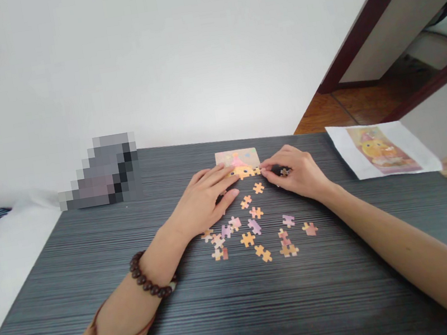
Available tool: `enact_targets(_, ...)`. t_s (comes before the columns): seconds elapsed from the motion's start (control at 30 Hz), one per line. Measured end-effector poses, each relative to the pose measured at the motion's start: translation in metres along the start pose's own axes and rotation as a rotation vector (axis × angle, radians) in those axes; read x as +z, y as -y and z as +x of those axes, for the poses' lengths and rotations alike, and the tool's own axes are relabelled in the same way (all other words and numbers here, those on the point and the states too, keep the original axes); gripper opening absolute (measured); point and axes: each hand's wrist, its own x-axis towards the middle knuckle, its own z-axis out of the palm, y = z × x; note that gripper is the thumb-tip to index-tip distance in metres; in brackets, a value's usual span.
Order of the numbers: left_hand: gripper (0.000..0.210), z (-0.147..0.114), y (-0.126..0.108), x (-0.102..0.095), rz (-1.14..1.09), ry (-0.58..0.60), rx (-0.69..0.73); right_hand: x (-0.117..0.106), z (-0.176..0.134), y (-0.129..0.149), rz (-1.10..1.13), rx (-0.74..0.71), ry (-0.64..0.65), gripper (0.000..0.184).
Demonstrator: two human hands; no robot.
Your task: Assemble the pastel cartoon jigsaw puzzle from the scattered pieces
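A partly joined jigsaw puzzle (pixel 243 157) lies near the table's far edge, its top rows together and a yellow figure with a pink hat showing. My left hand (pixel 199 202) rests flat with fingers stretched over the puzzle's left side, hiding part of it. At the lower right corner, my right hand (pixel 298 172) pinches thumb and forefinger at a small orange puzzle piece (pixel 257 171), which touches or nearly touches the joined part. Under the right palm another piece (pixel 284 171) shows partly. Several loose pieces, such as an orange one (pixel 248 239), lie scattered between my forearms.
A printed sheet (pixel 381 148) with a yellow cartoon figure lies at the table's right edge. On the far left stands a pixelated dark object (pixel 101 172). The dark wood-grain table (pixel 239 318) meets a white wall (pixel 188 54); a door frame (pixel 360 15) rises at right.
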Motion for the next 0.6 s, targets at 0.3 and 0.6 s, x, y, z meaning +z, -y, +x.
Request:
enact_targets(0.3,0.042,0.0,-0.0004,-0.0007,0.015,0.008,-0.011,-0.0035,0.0004,0.0044,-0.03,-0.047,0.117,0.006)
enact_targets(0.6,0.041,0.0001,-0.0014,-0.0017,0.027,-0.002,0.006,-0.0034,-0.0008,0.0055,-0.042,0.0,0.087,0.007)
